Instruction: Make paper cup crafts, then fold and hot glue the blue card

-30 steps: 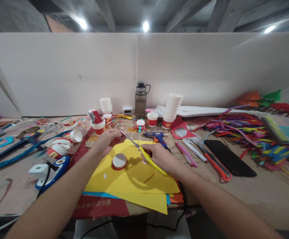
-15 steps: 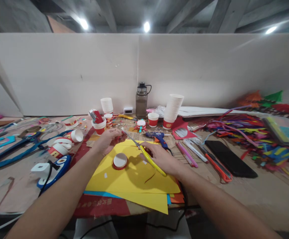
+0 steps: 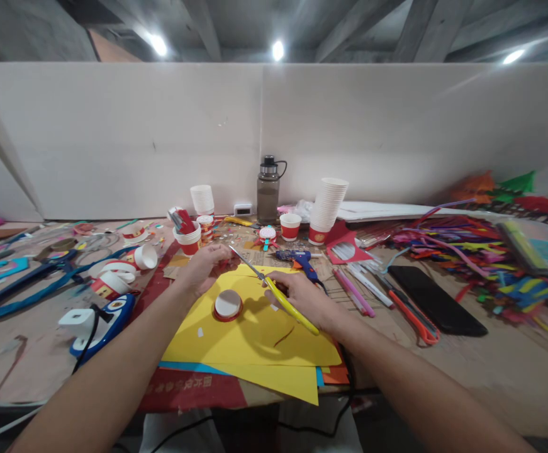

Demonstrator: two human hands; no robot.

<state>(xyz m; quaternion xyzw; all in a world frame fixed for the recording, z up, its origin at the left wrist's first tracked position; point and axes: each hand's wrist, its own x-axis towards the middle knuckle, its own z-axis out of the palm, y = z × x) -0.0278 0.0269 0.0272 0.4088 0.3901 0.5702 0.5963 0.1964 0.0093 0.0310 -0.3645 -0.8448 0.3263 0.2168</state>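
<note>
My right hand (image 3: pixel 297 292) is closed round the yellow handles of a pair of scissors (image 3: pixel 292 307). Their metal blades point forward and left over the yellow paper (image 3: pixel 259 343). The tips reach close to the fingers of my left hand (image 3: pixel 207 264), which are pinched together; whatever they hold is too small to make out. Below and between both hands, a round white piece with a red rim (image 3: pixel 228 304) rests on the yellow sheet. Small white scraps and a thin dark red strip (image 3: pixel 284 336) lie on the paper too.
Behind my hands stand paper cups (image 3: pixel 290 226), a tall cup stack (image 3: pixel 329 211) and a water bottle (image 3: pixel 268 195). A blue glue gun (image 3: pixel 302 259) lies just beyond. To the right are markers (image 3: pixel 355 292), a box cutter (image 3: pixel 415 314) and a phone (image 3: pixel 436 299); at left, a power strip (image 3: pixel 108 321).
The scissors have shifted very slightly, their handles lower and to the right. My left hand stays almost in place.
</note>
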